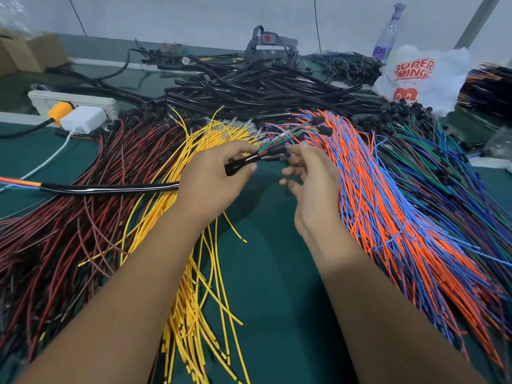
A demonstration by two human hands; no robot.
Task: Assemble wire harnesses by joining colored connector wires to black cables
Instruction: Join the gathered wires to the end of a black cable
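Yellow wires (194, 286) are fanned nearest, between red wires (55, 231) at left and orange and blue wires (401, 217) at right on the green desk (263, 273). Left hand (213, 178) fingers are clamped on a black cable (110, 188); right hand (313, 187) fingers are spread, touching its connector ends. Behind lie a power strip (72, 102), black tubing (263, 90) and a plastic bag (421, 76).

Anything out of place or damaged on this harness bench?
Nothing damaged. Odd ones: a few yellow wires lie strayed from their bundle onto bare mat, and a plastic bag and bottle sit among the stock.
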